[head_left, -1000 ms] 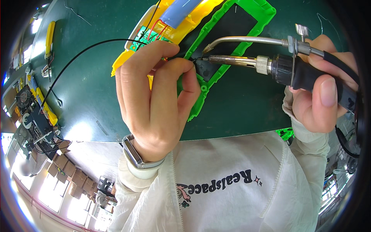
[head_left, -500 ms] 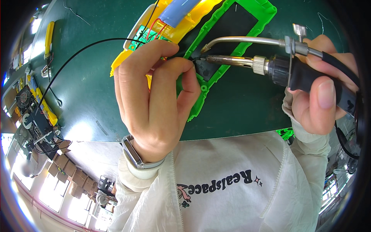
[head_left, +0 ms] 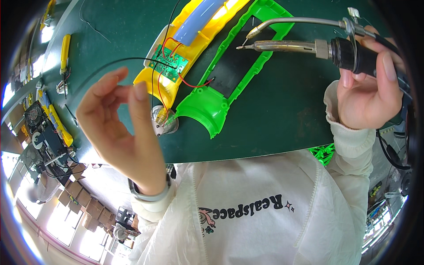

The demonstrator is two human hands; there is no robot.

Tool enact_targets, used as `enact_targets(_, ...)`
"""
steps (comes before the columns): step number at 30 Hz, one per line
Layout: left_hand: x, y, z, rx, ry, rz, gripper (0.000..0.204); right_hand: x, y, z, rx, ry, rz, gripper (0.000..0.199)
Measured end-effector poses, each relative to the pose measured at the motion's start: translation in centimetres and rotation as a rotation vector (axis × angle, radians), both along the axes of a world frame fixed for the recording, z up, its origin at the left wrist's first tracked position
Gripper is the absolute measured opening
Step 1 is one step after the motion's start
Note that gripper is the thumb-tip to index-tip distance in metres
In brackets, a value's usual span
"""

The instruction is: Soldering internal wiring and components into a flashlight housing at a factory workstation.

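My right hand [head_left: 371,88] grips the black handle of a soldering iron [head_left: 287,45], which has a bent metal feed tube above it. Its tip hangs over the opening of a green plastic frame [head_left: 265,26], not touching it. My left hand [head_left: 123,128] is raised off the mat with fingers apart, just left of a yellow shell [head_left: 152,84]. The shell holds a small green circuit board [head_left: 170,64] and a pale blue tube [head_left: 194,26]. A thin black wire [head_left: 101,66] arches past my left fingertips to the board. Red wires run from the board to the frame and to a metal cone-shaped part [head_left: 163,121].
The work lies on a dark green mat [head_left: 287,115]. Yellow-handled tools [head_left: 65,48] lie at the far left, with a small fan and dark devices [head_left: 39,128] beyond them. Another green plastic piece [head_left: 324,152] peeks out at the mat's near edge on the right.
My left hand has let go of the wire joint at the green frame and drawn back to the left, fingers spread. The soldering iron has lifted away from that joint.
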State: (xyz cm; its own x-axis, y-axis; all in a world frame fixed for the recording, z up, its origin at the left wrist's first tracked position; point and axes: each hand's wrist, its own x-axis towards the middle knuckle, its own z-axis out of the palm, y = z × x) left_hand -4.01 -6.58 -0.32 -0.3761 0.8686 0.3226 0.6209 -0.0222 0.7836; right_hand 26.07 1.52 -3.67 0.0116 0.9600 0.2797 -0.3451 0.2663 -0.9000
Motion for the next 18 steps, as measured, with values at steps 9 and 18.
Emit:
enact_targets(9, 2.8, 2.9, 1.4, 0.147, -0.127, -0.075, 0.011, -0.4, 1.2, -1.5, 0.375, -0.430, -0.238, 0.022)
enact_targets(18, 5.5, 4.2, -0.9, 0.106, 0.464, -0.270, 0.015, -1.0, 1.8, -0.5, 0.446, -0.471, -0.245, 0.019)
